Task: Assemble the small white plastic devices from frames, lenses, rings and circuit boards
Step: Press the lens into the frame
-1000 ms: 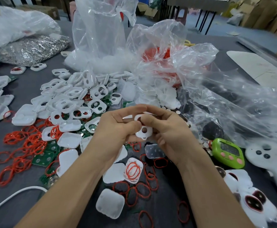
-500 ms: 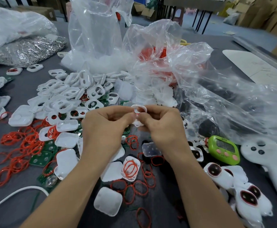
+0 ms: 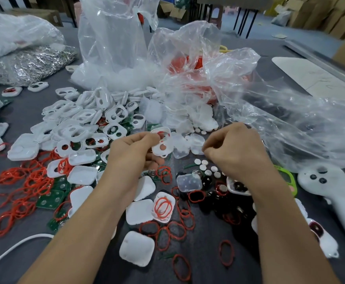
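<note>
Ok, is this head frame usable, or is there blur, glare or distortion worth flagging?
Head view: soft, even light, weak shadows; the right hand is smeared by motion blur, the white frame pinched by the left hand is readable; the clear plastic bags throw glare; wide-angle bending at the edges.

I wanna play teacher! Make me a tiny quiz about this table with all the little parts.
1. True or false: the left hand holds a white two-hole frame.
2. The loose rings on the table are: A red, B blue, C yellow.
3. Which hand is nearer the white controller?
Key: 1 true; 2 A; 3 the right hand.
</note>
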`<state>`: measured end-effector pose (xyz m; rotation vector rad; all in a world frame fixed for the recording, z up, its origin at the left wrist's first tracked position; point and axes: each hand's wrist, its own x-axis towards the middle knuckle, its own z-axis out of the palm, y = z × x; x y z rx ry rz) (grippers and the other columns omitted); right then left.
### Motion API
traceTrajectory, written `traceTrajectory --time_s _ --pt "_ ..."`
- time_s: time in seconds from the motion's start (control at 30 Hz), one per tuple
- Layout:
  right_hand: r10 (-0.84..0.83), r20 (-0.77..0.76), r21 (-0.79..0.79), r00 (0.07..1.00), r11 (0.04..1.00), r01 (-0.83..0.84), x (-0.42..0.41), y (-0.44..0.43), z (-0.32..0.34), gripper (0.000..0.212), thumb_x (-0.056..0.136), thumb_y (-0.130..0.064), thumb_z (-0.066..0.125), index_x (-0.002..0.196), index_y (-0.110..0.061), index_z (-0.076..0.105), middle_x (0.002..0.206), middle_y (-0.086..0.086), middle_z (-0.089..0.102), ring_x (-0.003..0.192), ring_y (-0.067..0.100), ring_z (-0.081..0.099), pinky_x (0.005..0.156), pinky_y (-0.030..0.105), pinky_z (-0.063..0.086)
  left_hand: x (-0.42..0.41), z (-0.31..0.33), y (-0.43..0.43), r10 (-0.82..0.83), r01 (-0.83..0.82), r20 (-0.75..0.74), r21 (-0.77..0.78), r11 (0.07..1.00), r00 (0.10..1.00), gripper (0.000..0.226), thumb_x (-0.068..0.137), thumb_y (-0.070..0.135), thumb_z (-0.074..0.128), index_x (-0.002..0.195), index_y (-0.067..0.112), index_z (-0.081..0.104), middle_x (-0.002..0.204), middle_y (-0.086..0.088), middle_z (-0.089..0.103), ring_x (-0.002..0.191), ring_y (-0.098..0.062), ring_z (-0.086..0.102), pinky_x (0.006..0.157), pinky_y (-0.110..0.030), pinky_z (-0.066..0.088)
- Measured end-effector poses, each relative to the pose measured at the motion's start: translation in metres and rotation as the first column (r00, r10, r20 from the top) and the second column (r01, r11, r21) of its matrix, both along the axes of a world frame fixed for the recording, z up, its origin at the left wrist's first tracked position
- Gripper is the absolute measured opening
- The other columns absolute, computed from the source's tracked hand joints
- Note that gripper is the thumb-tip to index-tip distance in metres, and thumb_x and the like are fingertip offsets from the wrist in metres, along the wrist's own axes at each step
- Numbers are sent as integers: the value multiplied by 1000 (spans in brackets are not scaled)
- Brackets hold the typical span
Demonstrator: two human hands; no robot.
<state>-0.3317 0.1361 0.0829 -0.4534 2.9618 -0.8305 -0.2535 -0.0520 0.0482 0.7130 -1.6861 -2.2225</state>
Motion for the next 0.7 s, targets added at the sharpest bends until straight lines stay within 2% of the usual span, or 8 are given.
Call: traceTrajectory --time_s 0.07,0.13,0.2,0.27,0.37,0.47,0.6,0.7 --pt "82 146 104 986 990 -98 3 2 8 24 77 -16 83 66 -36 79 68 -13 72 57 -3 64 46 10 46 -1 0 1 -26 25 3 84 996 1000 9 94 8 68 94 7 77 58 5 67 44 -12 60 39 -17 44" --pt "128 255 154 958 973 -171 7 2 12 20 71 -16 90 67 -33 79 65 -11 70 49 -3 63 38 9 38 -1 0 -1 -60 64 -30 142 988 998 12 84 12 76 96 9 76 59 5 66 45 -8 59 40 -14 44" --pt "129 320 189 938 962 -197 14 -2 14 20 67 -15 92 71 -28 78 64 -7 71 47 6 68 43 17 49 -1 -1 -4 -88 97 -66 149 984 994 28 71 17 80 98 10 75 63 4 68 47 -6 58 42 -12 45" --pt "72 310 254 948 955 -155 18 -5 15 21 65 -21 94 74 -27 77 66 -6 74 54 12 72 60 30 62 0 -1 -5 -112 118 -67 97 988 992 23 75 12 80 98 11 76 66 2 70 47 -6 57 44 -12 46" --pt "16 215 400 977 911 -103 22 -8 15 25 66 -37 92 79 -25 75 71 -4 74 69 19 74 78 39 62 1 -2 -3 -123 124 -45 -1 992 991 16 84 4 78 97 14 79 75 -3 74 48 -8 55 48 -14 47" --pt "36 183 413 983 904 -110 23 -8 13 21 70 -36 89 78 -25 73 74 -4 73 71 19 71 77 38 61 1 -3 1 -127 125 -36 -47 991 991 17 83 2 78 97 13 78 76 -7 76 46 -9 55 47 -16 48" --pt "-10 85 172 996 985 -5 10 4 12 21 80 -25 86 69 -26 68 67 -8 70 61 8 66 58 24 53 3 -4 3 -124 115 -36 -189 975 992 20 86 -3 75 94 16 78 67 -5 74 43 -12 55 45 -19 47" --pt "-39 1 -289 999 957 38 5 0 6 20 81 -10 83 72 -26 74 65 -9 73 59 4 69 51 14 52 5 -6 3 -132 120 -18 -323 939 991 27 88 3 75 86 29 80 67 -7 73 47 -17 58 50 -25 51"
